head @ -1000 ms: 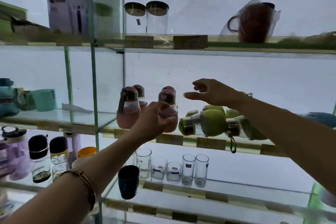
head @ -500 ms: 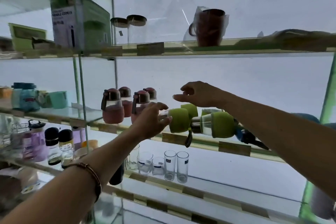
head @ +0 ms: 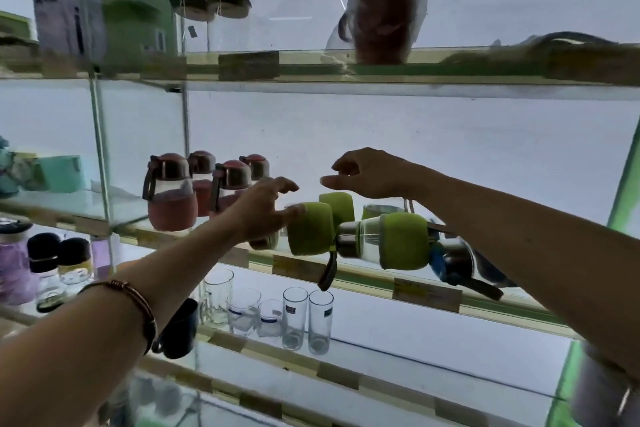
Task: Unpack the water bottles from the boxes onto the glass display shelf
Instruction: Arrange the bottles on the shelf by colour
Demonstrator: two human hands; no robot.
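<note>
Four pink-sleeved glass bottles with dark caps (head: pixel 171 196) stand upright at the left of the middle glass shelf (head: pixel 298 267), and just right of them the left hand (head: pixel 263 210) reaches in with its grip released, fingertips touching or almost touching the base of a green-sleeved bottle lying on its side (head: pixel 310 229); I cannot tell whether they press on it. A second green-sleeved bottle with a steel neck (head: pixel 388 241) lies sideways beside it, its dark strap hanging over the shelf's front edge, with more green ones behind and a blue-capped one (head: pixel 450 260) further right. The right hand (head: pixel 372 172) hovers above them, fingers loosely curled, holding nothing. The risk, as I judge it, is rolling: these bottles lie round-side down near the edge, so a nudge from either hand, or a wrist catching the dangling strap, could tip one off onto the clear drinking glasses (head: pixel 306 319) below. Against the frame half a second ago, the left fingertips are closer against the green sleeve, the right hand sits slightly higher, and the view has tilted upward.
</note>
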